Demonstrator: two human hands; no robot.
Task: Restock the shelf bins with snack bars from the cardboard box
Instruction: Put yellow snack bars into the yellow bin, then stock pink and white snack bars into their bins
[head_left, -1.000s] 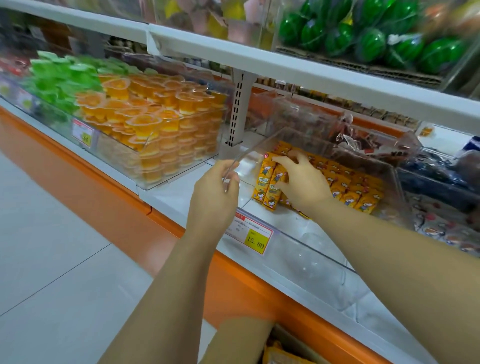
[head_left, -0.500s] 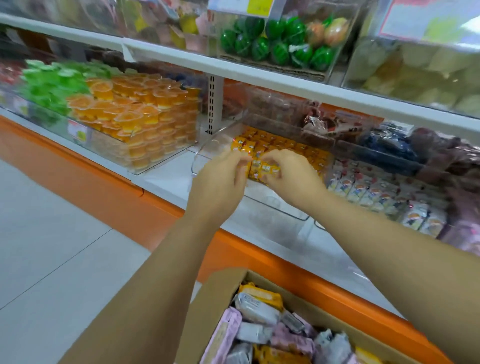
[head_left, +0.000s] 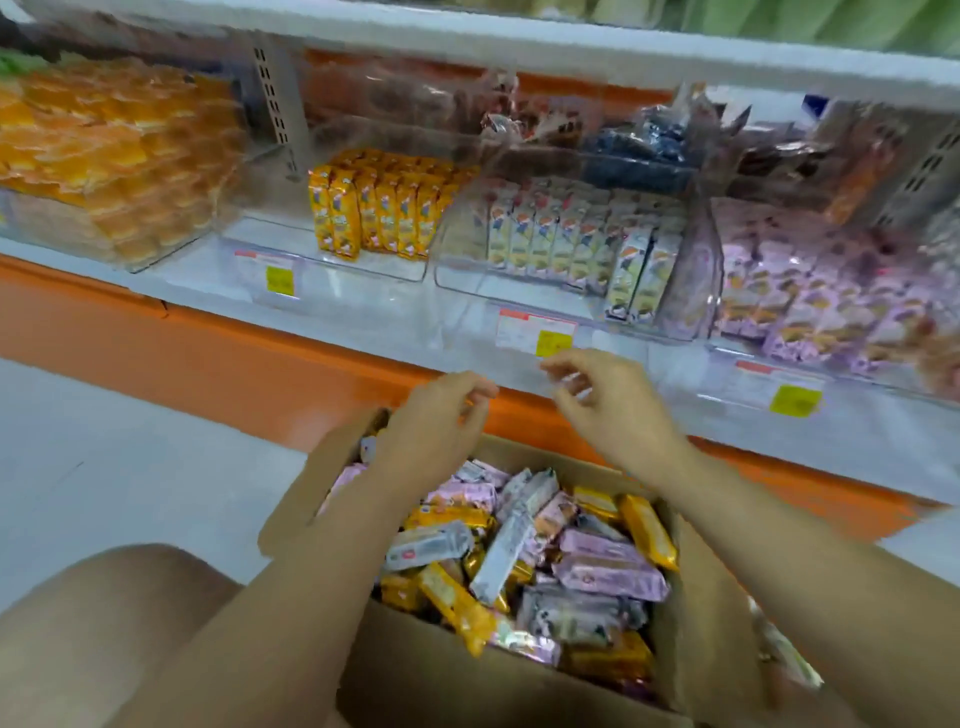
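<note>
Our cardboard box (head_left: 415, 675) sits low before us, below the shelf, heaped with mixed snack bars (head_left: 545, 561): yellow, pink and pale. Our left hand (head_left: 436, 421) and right hand (head_left: 608, 400) hover over its far rim, both empty with fingers loosely curled, as far as the blur lets us judge.

A mixed handful could put colours in the wrong bin. The clear bins (head_left: 332, 270) hold yellow bars (head_left: 374, 208), pale bars (head_left: 561, 228) and pink packs (head_left: 810, 301) separately. Two pale bars stand ahead of their row and might topple if nudged. The bins' front walls and the upper shelf (head_left: 571, 52) narrow our reach.
</note>
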